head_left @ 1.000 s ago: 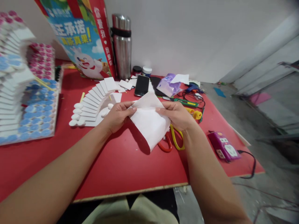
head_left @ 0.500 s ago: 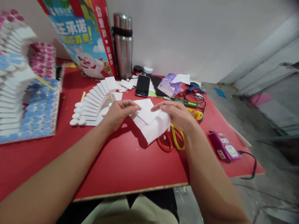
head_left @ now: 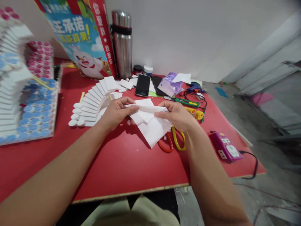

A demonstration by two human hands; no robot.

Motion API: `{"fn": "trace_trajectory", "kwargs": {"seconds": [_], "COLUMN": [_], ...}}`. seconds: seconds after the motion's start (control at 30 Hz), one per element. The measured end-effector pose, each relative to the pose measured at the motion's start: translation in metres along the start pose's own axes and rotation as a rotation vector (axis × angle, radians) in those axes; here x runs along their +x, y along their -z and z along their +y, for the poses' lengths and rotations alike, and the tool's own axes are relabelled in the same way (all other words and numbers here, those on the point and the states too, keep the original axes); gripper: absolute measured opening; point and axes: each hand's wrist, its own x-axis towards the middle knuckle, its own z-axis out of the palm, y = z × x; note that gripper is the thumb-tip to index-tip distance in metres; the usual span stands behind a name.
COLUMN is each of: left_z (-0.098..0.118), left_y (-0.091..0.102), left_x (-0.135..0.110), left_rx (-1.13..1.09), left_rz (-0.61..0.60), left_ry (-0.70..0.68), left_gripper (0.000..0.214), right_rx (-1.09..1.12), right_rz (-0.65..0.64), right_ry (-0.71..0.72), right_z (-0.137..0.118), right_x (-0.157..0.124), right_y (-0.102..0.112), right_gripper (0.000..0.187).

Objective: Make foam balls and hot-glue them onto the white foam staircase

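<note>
White sheet, one, folded over near its top, held above the red table, just beside a red scissor handle. Left hand and right hand: thumbs and fingers pinched on opposite sides of it. Risks: skewed crease or tear, from uneven pull; lower corner, unsupported, may snag on the handle.

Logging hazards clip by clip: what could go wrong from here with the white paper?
The white paper, held by the left hand and right hand, might crease crookedly, or tear if pulled. The yellow loop handle appears close to the right hand, which could bump it.
</note>
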Motion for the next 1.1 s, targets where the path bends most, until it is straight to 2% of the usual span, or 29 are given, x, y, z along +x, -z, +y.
{"fn": "trace_trajectory", "kwargs": {"seconds": [0.2,0.33,0.5,0.6,0.67,0.77,0.83,0.97,1.1], "left_z": [0.000,0.003,0.002,0.002,0.003,0.005,0.005,0.001,0.003], "left_y": [0.004,0.006,0.008,0.008,0.007,0.006,0.006,0.008,0.010], "left_x": [0.000,-0.001,0.001,0.002,0.002,0.002,0.002,0.003,0.003], "left_rx": [-0.157,-0.226,-0.221,-0.141,-0.093,-0.026,0.014,-0.025,-0.134], "left_rz": [-0.021,-0.014,-0.007,0.022,-0.014,-0.060,-0.074,-0.066,-0.030], "left_ry": [-0.024,-0.024,-0.027,-0.022,-0.006,0.051,0.086,0.069,0.035], "left_gripper": [0.022,0.014,0.018,0.019,0.025,0.033,0.030,0.027,0.033], "right_rx": [0.121,0.129,0.106,0.078,0.063,0.044,0.006,-0.034,-0.012], "right_rz": [-0.015,-0.075,-0.171,-0.090,-0.035,0.014,0.050,0.077,0.105], "right_ry": [0.084,0.065,0.038,0.048,0.076,0.078,0.033,0.036,0.135], "right_z": [0.001,-0.003,-0.007,-0.005,-0.002,-0.002,-0.003,-0.004,-0.002], "right_x": [0.001,-0.002,-0.007,-0.005,-0.002,-0.001,-0.001,-0.002,-0.001], "right_y": [0.000,0.007,0.014,0.013,0.011,0.008,0.007,0.007,0.008], "right_gripper": [0.028,0.020,0.024,0.021,0.020,0.039,0.044,0.023,0.019]}}
